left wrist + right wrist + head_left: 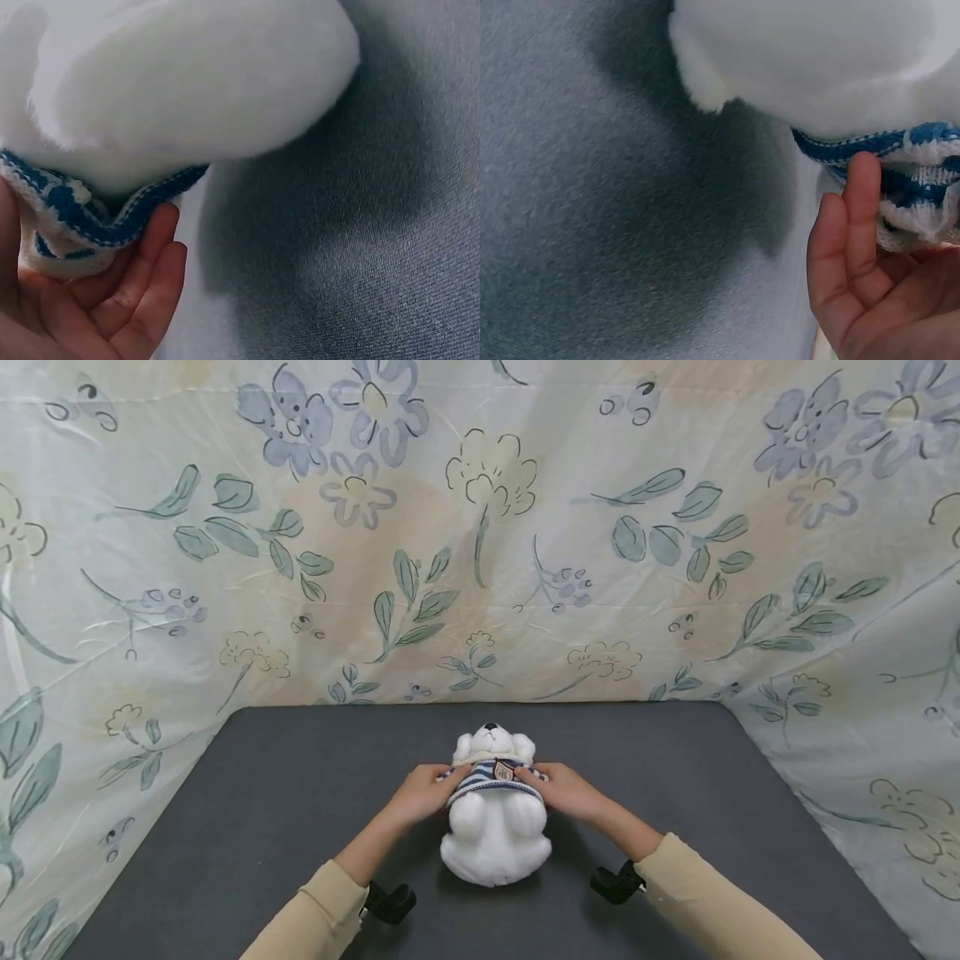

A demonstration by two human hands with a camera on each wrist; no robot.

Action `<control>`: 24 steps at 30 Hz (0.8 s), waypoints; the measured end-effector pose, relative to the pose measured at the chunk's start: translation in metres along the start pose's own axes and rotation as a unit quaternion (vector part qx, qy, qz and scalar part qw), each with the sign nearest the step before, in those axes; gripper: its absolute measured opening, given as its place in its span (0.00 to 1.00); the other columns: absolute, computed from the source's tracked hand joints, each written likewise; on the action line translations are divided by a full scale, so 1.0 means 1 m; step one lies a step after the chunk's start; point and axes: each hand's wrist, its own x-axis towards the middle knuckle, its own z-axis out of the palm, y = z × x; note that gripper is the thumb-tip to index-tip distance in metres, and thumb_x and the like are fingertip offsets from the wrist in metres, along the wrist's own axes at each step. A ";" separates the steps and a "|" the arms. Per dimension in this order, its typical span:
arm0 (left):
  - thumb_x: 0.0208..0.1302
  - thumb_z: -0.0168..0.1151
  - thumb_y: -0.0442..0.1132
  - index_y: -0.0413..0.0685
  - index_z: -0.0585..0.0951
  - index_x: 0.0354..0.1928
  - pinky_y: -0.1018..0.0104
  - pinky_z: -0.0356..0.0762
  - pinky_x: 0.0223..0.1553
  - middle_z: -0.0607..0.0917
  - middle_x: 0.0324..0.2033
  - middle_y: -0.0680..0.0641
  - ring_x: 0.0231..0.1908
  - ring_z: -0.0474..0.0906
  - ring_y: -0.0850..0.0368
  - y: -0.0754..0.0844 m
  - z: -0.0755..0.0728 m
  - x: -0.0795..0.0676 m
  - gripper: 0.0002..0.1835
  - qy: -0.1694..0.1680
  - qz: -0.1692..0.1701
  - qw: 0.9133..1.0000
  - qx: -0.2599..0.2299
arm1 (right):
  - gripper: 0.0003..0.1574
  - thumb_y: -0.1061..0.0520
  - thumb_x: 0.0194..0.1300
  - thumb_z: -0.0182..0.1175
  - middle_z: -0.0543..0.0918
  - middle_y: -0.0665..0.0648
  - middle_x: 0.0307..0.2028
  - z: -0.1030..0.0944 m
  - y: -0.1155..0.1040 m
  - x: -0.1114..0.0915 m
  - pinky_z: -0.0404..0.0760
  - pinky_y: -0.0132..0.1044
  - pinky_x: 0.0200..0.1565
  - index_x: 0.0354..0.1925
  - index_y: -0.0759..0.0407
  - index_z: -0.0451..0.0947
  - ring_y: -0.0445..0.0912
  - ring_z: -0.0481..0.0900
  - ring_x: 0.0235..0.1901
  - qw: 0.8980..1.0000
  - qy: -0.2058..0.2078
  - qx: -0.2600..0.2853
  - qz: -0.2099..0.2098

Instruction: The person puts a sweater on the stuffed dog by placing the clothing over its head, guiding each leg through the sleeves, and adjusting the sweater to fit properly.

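A white plush bear (492,839) in a blue-and-white striped knit sweater (480,777) is at the middle of the dark table, its head toward the far edge and its legs toward me. My left hand (426,792) grips the sweater's left side, thumb on the front. On the opposite side my right hand (567,789) grips it likewise, its thumb beside the chest badge (503,770). In the left wrist view, fingers (154,277) curl beneath the sweater hem (112,232). The right wrist view shows fingers (862,217) against the knit (922,187); the plush's back is hidden.
The dark grey table (315,777) extends around the bear. A floral cloth (480,543) hangs behind its far edge and along the sides. Black wrist devices (392,903) sit below both cream sleeves.
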 end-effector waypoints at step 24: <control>0.62 0.58 0.46 0.51 0.82 0.41 0.62 0.76 0.36 0.84 0.34 0.53 0.37 0.79 0.58 0.016 -0.021 -0.004 0.10 0.083 0.103 0.988 0.081 | 0.22 0.40 0.66 0.50 0.78 0.55 0.26 0.003 0.012 0.002 0.79 0.39 0.32 0.38 0.57 0.75 0.44 0.79 0.27 0.999 0.018 0.029 -0.008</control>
